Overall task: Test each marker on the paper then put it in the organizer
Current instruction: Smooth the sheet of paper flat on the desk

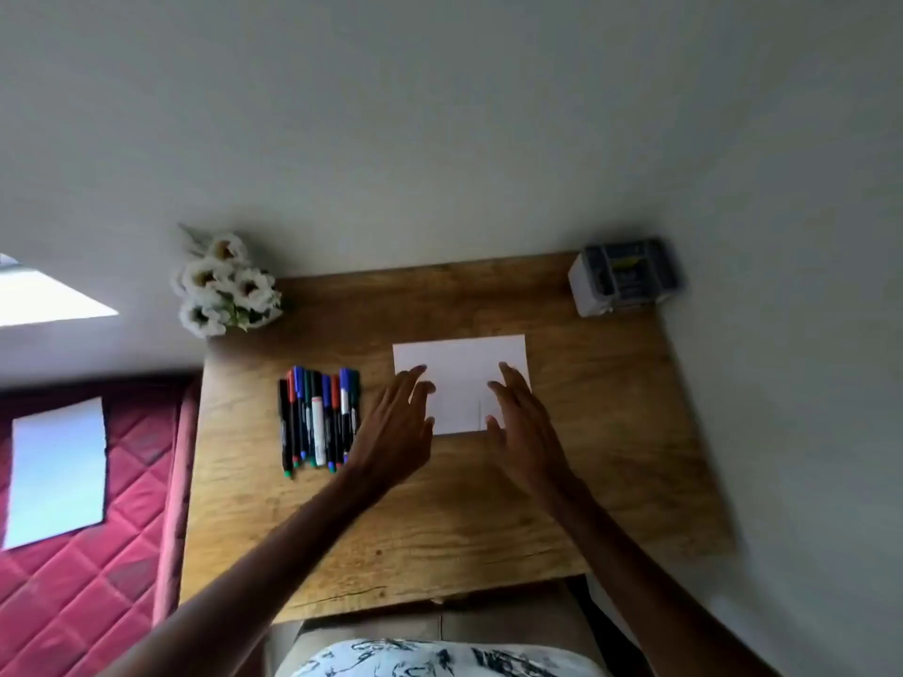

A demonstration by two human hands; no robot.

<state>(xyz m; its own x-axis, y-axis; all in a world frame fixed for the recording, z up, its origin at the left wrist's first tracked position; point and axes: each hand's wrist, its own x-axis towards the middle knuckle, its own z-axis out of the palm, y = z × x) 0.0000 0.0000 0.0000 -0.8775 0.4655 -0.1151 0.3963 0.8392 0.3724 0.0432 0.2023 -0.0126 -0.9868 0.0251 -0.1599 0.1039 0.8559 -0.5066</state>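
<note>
Both hands reached out over a wooden table (440,520), and neither held anything. The left hand (398,427) was open with its fingers (415,378) straight and slightly spread. Their tips lay over the left part of a white sheet of paper (459,364) in the middle of the table's far half. The right hand (520,422) was open in the same way, its fingers (510,378) loosely spread over the right part of the sheet and its thumb over the near edge. Whether the fingertips pressed on the paper or hung just above it could not be told. The markers (320,417) lay side by side in a tight row on the table, left of the paper, with their lengths running away from the person. They had dark barrels, with blue, red and green showing on them, and one marker was white. The right end of the row lay just beside the back of the left hand, near the wrist, and none of the fingers touched a marker. The organizer (623,278), a small grey box with compartments, stood in the table's far right corner against the wall, well apart from both hands. A bunch of white flowers (225,285) stood at the far left corner. Left of the table lay a red quilted mattress (73,603) with another white sheet (58,471) on it.
</note>
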